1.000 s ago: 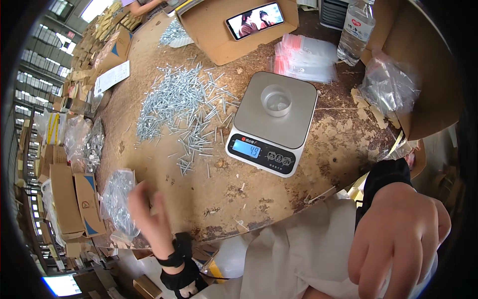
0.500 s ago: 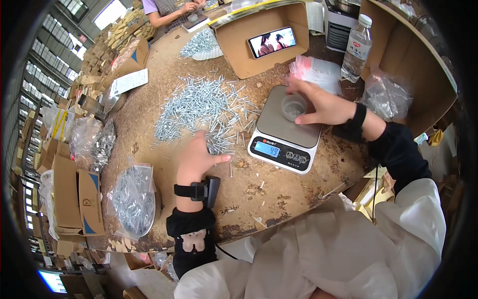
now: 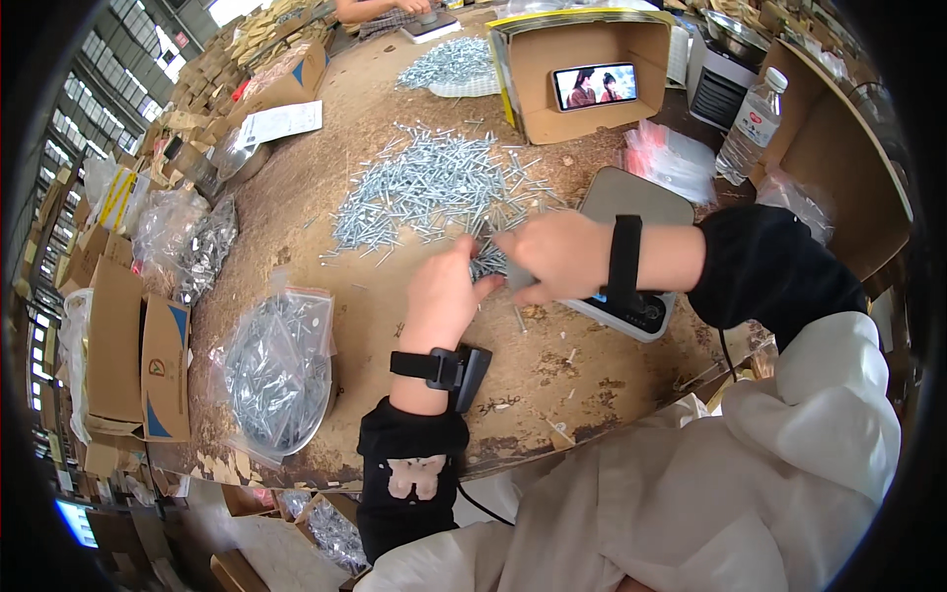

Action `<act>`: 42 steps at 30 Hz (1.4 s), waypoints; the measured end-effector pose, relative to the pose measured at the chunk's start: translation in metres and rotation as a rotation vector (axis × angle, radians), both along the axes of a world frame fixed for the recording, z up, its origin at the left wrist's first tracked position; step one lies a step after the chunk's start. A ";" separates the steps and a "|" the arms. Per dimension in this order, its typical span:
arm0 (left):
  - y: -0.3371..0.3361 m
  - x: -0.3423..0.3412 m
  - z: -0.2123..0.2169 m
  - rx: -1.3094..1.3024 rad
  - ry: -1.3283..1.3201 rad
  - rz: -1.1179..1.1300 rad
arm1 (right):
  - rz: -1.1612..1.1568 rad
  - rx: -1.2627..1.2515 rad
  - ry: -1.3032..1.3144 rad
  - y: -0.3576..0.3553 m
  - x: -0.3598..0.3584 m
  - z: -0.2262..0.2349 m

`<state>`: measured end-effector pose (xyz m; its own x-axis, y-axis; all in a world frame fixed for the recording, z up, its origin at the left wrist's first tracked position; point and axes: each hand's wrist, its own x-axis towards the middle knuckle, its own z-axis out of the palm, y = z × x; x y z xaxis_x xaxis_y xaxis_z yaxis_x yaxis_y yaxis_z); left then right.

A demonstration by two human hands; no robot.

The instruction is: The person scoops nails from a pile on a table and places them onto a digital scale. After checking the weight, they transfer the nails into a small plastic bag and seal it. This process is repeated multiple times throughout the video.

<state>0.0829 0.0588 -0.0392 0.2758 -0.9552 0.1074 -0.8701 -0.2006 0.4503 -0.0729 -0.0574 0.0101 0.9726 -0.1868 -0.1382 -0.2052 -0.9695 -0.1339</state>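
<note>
Step in hand, as I read it: gathering a batch of screws off the loose pile (image 3: pixel 434 187) at the pile's near edge, right beside the digital scale (image 3: pixel 631 247).

Left hand (image 3: pixel 442 296): palm down on the wooden table (image 3: pixel 335 286), fingers extended and loosely together, tips touching the nearest screws. Not closed around anything visible; it looks like it is raking or cupping.

Right hand (image 3: pixel 557 255): crosses in front of the scale, fingers curled inward toward the left hand. A small cluster of screws (image 3: pixel 488 261) sits between the two hands, touching the fingertips of both. Cannot tell whether the right fingers actually pinch any; the underside is hidden.

Screw positions:
- main heap: beyond both hands, spread wide across the table centre
- small cluster: between the hands, at the fingertips
- one or two strays on the table just below the right hand
- bagged screws (image 3: pixel 276 370): well to the left, apart from both hands

Scale platform is mostly covered by the right wrist and forearm; load not visible.

Next move, my judgement: needs both hands to close around the cluster together, then lift clear without shedding strays. Sharp tips, loose lay, so a scooping grip from below beats a pinch.
</note>
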 end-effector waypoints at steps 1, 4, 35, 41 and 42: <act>-0.001 -0.002 0.005 0.054 0.026 0.020 | 0.002 -0.021 -0.022 0.006 0.001 -0.010; -0.001 0.003 0.004 0.038 0.067 0.017 | -0.070 -0.082 -0.052 0.012 0.010 -0.027; -0.013 0.004 0.007 -0.707 0.333 -0.027 | -0.066 0.475 -0.427 -0.067 -0.113 0.006; -0.013 0.010 0.002 -0.654 0.341 0.017 | -0.347 0.415 -0.428 -0.133 -0.154 0.016; -0.013 0.011 0.003 -0.656 0.334 0.012 | -0.469 0.331 -0.395 -0.141 -0.161 0.018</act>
